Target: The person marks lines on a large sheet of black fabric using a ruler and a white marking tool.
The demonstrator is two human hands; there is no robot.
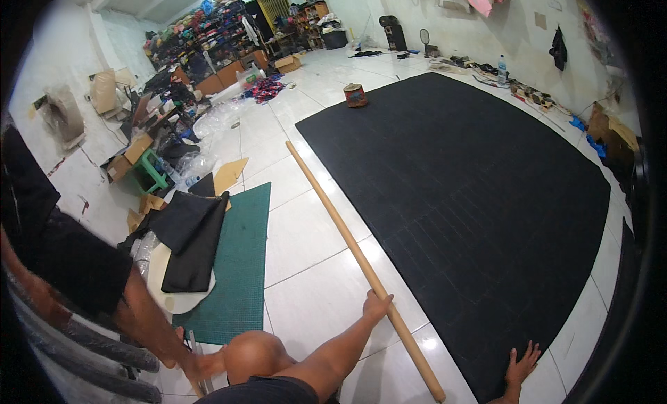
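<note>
Okay, step looks like handling the long tan tube, lying eleven to five o'clock beside the black sheet's left edge. Left hand wrapped round it; right hand spread over the sheet's near end at five, grasping nothing. Shifting the tube probably calls for a level hold. Red tin on sheet, twelve: possible obstacle. Co-worker, green mat crowd eight.

Stacked cloth, a green mat and a broad black sheet on tiles suggest a workshop.
</note>
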